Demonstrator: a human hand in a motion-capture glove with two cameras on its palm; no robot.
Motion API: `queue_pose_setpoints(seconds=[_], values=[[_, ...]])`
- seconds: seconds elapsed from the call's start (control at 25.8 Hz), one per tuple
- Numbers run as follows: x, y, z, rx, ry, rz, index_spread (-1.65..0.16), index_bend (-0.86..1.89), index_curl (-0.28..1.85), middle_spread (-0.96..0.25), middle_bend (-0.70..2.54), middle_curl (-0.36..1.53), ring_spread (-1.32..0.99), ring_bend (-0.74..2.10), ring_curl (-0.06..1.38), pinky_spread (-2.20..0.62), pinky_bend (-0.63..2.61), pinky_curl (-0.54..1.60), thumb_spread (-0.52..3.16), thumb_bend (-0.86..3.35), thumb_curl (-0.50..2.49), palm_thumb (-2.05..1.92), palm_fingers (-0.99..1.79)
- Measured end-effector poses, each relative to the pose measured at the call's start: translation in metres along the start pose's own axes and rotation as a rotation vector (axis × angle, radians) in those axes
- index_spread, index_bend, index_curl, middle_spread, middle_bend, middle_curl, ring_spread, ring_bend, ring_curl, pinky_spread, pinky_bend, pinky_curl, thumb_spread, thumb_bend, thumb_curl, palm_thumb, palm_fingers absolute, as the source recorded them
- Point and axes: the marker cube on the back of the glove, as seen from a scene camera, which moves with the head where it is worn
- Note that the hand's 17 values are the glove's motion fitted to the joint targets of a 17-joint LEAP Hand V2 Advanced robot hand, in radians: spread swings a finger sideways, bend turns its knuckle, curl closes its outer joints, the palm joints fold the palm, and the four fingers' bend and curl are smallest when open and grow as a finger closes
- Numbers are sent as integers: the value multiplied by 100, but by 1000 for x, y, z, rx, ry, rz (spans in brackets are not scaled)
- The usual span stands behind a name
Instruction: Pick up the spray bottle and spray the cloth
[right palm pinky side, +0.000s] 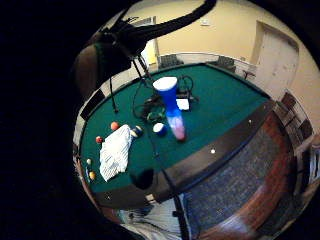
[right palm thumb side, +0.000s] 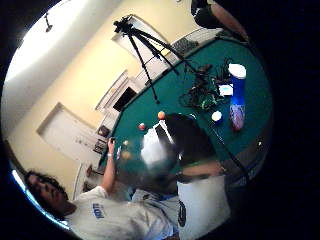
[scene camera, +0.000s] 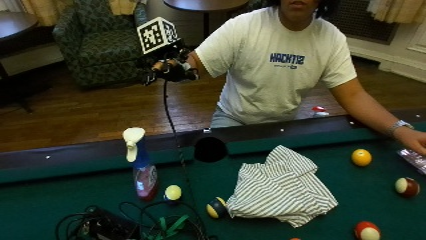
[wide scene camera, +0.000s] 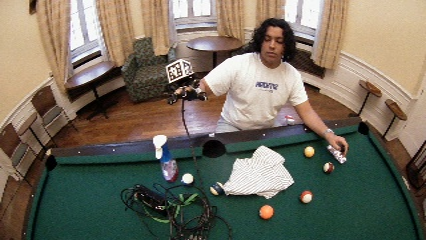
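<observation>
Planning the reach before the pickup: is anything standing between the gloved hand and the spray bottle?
Nothing visible blocks it. The black-gloved right hand is raised in the air off the table's edge, and the blue spray bottle with a white trigger head stands upright on the green felt just inside the dark wooden rail. A yellow-and-white billiard ball sits beside it.

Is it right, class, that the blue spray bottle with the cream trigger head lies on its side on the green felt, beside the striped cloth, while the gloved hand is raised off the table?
Not quite. The blue spray bottle with the cream trigger head stands upright on the green felt, as the outside view shows. The rest holds: the striped cloth lies nearby, and the gloved right hand is raised off the table.
</observation>
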Motion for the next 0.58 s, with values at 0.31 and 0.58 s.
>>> queue_pose_setpoints(seconds=[0.31, 0.58], values=[[30, 5, 17, -8, -35, 88, -33, 16, 17, 0, 24, 16, 2, 41, 19, 18, 40, 20, 76, 22, 13, 44, 65], [72, 20, 40, -42, -114, 181, -37, 13, 19, -1, 25, 21, 2, 41, 23, 21, 40, 24, 93, 18, 16, 47, 63]])
